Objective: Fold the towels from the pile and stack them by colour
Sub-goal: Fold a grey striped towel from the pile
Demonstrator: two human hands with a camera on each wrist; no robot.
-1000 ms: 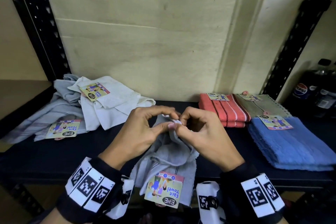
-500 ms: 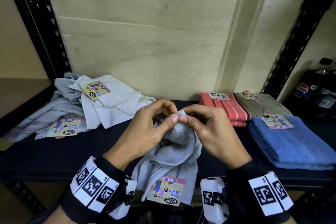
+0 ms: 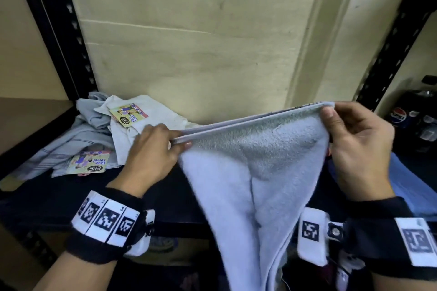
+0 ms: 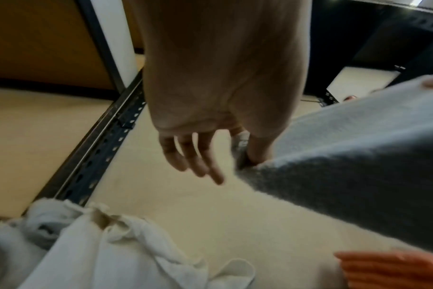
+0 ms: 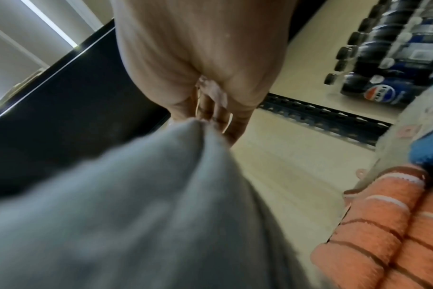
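Observation:
A pale grey-blue towel [image 3: 250,172] hangs stretched between both hands above the dark shelf [image 3: 47,201]. My left hand [image 3: 163,146] pinches its left top corner; the left wrist view shows thumb and forefinger on the towel [image 4: 346,156] with the other fingers [image 4: 193,156] spread free. My right hand [image 3: 350,134] pinches the right top corner, bunched at the fingertips in the right wrist view, towel [image 5: 136,205]. The unfolded pile [image 3: 99,130], a white towel over grey ones with paper labels, lies at the back left.
A folded blue towel [image 3: 411,186] lies at the right, partly hidden by my right hand. An orange striped towel [image 5: 383,224] sits beside it. Pepsi bottles [image 3: 406,116] stand at the far right. Black slotted uprights [image 3: 59,30] frame the shelf against a cream wall.
My hands were together, pinching the bunched towel at the middle; they have drawn apart and upward, spreading its top edge taut. The towel's label is no longer in view.

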